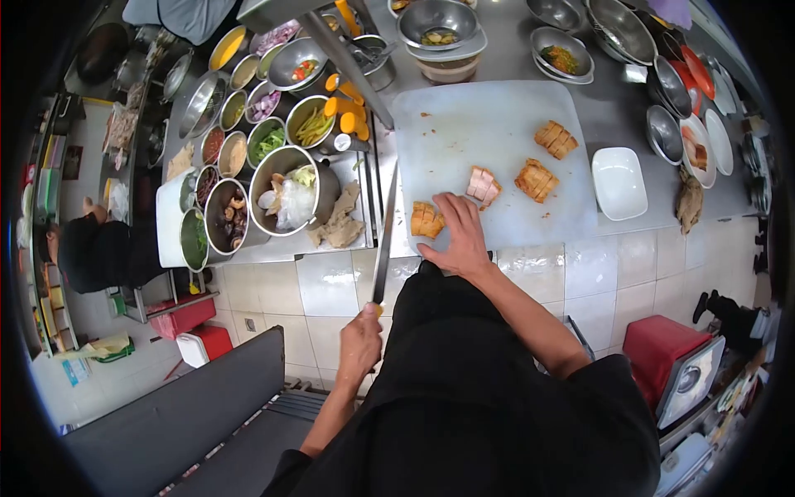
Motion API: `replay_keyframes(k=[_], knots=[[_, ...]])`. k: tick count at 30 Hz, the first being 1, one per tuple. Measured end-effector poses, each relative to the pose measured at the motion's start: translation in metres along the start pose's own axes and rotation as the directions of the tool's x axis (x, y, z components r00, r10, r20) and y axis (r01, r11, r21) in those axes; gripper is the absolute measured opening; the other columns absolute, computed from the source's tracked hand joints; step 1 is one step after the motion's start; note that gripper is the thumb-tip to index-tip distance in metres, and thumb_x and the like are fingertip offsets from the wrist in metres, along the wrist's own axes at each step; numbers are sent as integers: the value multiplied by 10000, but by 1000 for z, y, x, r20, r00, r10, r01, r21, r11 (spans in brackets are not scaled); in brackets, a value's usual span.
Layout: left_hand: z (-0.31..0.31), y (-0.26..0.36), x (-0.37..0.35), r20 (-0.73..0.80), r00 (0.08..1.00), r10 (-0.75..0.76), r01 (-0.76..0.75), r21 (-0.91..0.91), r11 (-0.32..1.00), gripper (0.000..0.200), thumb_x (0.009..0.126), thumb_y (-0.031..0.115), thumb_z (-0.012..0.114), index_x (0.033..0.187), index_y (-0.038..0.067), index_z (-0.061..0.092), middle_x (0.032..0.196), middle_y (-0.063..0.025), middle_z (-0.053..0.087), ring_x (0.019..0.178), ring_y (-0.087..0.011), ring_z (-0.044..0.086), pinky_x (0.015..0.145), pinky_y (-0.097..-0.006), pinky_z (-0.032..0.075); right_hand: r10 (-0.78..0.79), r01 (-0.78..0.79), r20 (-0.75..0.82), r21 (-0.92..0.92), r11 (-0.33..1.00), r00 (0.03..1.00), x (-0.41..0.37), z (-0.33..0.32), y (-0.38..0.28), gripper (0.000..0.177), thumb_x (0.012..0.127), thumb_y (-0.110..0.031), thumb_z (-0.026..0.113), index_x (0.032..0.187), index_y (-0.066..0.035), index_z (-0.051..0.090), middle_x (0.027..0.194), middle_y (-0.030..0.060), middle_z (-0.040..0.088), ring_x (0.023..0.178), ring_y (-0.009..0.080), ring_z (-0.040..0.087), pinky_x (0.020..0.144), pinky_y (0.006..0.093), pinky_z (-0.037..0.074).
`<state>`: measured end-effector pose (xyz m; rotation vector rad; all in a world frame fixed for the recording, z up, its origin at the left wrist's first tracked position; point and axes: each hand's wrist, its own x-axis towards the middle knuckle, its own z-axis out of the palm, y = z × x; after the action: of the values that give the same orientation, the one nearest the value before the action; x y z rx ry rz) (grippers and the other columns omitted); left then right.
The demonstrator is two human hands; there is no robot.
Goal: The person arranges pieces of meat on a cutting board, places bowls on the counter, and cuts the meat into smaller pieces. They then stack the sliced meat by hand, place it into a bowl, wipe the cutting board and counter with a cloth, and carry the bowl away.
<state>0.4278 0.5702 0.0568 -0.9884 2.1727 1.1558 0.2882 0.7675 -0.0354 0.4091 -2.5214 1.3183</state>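
My left hand [362, 341] is closed around the handle of a long knife [385, 240], whose blade points up along the left edge of the white cutting board [489, 108]. My right hand [460, 236] is at the board's near edge, thumb and fingers apart, around the right side of a sliced piece of browned meat [426, 220]. Whether the fingertips touch it is hard to tell. Close to its right lies a paler sliced piece [483, 186]. Two more browned, sliced portions, one lower [536, 180] and one higher [556, 140], sit on the right half.
Left of the board are several metal bowls, a large pot [263, 170] with a plastic bag, a crumpled cloth [339, 219] and a slanting metal post [348, 66]. On the right stand a white square dish [619, 184], bowls and plates. Other people are partly visible at the edges.
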Motion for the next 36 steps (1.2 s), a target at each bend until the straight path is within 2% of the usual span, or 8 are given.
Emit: replay_keyframes(k=[10,16,18,20,22,23,27,36], knots=[[-56,2,-38,32,985,-168,156,222,962,725,991,608,359,743,-39,570,494,-102,509,373,-209,539,362,-340,426,-261,271,282,2,962,923,11,11,33,545,744,-275,725,1210,-47,557,1224,123,533,1143,306,476,948,432,403],[-65,34,15,108,991,-74,40,289,957,610,1001,517,448,814,-51,562,552,-130,593,423,-216,624,344,-314,455,-75,60,171,88,994,982,0,-24,5,624,760,-303,761,1276,-24,546,1259,167,547,1165,341,504,1016,447,418],[-57,59,32,50,998,45,-62,422,904,489,996,395,517,838,-58,604,600,-179,632,495,-301,655,458,-393,519,293,-308,141,99,946,946,-16,-33,5,605,774,-251,780,1279,-2,559,1156,166,619,1013,282,609,890,383,514],[-41,75,42,-135,926,353,-154,720,677,275,939,229,585,933,-40,644,853,-251,678,847,-479,626,776,-502,508,393,-430,211,176,886,895,-19,-44,8,509,797,-208,783,1221,20,621,995,141,698,829,196,673,746,307,556],[-19,93,46,-206,513,834,-537,681,498,242,872,125,666,1050,-38,663,1051,-248,646,945,-420,626,846,-471,500,580,-641,277,279,715,766,-25,-46,13,368,801,-204,760,1072,34,688,847,156,721,732,222,706,716,323,567],[-5,101,53,-249,467,848,-608,606,513,181,864,94,679,981,-45,670,1003,-226,669,937,-399,644,857,-417,512,585,-656,306,243,714,751,-24,-48,14,348,812,-211,758,1044,43,702,850,160,732,720,203,712,701,308,571],[47,104,101,-95,814,572,-543,222,810,326,883,154,666,1120,-69,663,959,-191,706,830,-233,688,746,-320,542,589,-694,370,319,646,718,-23,-29,13,336,812,-220,753,1010,47,703,807,164,721,684,210,704,657,318,560],[59,109,128,21,878,478,-477,101,873,333,845,176,702,1060,-77,682,885,-180,725,807,-235,709,753,-322,550,659,-696,226,244,675,718,-5,-10,5,288,823,-231,737,900,45,709,742,191,697,623,251,687,597,346,525]])
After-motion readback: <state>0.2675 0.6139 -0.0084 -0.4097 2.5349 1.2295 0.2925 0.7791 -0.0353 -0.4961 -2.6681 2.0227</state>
